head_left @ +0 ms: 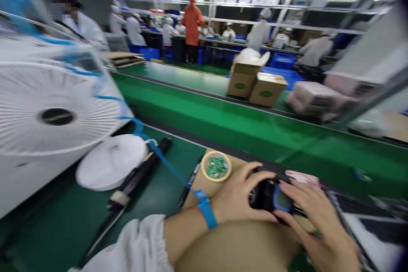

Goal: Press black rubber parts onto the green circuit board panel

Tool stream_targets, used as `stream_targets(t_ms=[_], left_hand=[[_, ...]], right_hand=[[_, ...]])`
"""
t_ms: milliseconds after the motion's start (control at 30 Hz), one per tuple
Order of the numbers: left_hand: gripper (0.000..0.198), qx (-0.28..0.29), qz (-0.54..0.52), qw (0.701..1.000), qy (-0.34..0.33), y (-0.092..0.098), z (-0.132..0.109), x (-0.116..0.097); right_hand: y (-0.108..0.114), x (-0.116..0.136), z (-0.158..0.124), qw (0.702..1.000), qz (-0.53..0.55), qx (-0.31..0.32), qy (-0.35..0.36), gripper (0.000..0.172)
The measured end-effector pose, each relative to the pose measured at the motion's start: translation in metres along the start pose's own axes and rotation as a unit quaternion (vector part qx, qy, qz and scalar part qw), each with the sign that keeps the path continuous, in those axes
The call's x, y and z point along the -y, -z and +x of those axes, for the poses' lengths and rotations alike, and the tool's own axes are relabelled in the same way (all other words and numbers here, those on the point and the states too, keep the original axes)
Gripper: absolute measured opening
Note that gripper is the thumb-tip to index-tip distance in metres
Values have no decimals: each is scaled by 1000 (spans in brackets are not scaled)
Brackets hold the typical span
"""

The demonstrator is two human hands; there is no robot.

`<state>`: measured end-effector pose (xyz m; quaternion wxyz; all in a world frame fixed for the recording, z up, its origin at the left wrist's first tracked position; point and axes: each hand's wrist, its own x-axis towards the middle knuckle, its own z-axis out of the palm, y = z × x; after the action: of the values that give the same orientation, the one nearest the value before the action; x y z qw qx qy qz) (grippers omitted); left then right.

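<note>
Left hand [239, 193] and right hand [315, 225] clasp a black device [267, 195]

White gathered sleeve [127, 246], blue wrist strap [206, 209] (corded)

Left forearm [188, 236]: bare, angled in from the lower left toward the middle of the view, with the white sleeve [127, 244] gathered near the elbow.
Left wrist [208, 210]: gently bent, circled by a blue band [205, 209].
Left hand [240, 193]: back turned up, palm curved downward, thumb low and fingers [258, 171] arched and closed forward.
Right hand [317, 225]: entering from the lower right, back up, fingers [298, 193] spread and slanting toward the left hand.
Right wrist [346, 257]: at the bottom edge of the view, forearm out of frame.
Hands: just apart, fingertips facing each other, both bent over the same spot.
</note>
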<state>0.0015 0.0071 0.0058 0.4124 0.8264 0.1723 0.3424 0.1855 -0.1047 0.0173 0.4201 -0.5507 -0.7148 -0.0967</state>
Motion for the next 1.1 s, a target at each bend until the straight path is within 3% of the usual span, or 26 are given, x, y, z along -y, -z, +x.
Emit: stream_targets(t_ms=[67, 233, 367, 600, 1100], left_hand=[[88, 30, 27, 998, 47, 8, 3, -4], [76, 46, 20, 997, 54, 11, 6, -8], [76, 46, 47, 996, 63, 9, 6, -8], [71, 49, 59, 995, 65, 9, 8, -5], [72, 44, 75, 994, 71, 8, 11, -5]], right_hand=[[3, 3, 3, 1000, -29, 7, 4, 38], [-1, 11, 10, 998, -26, -23, -54, 47], [-2, 14, 13, 999, -28, -9, -42, 54], [-2, 19, 16, 997, -58, 3, -45, 59], [-3, 15, 12, 997, 7, -11, -81, 65]])
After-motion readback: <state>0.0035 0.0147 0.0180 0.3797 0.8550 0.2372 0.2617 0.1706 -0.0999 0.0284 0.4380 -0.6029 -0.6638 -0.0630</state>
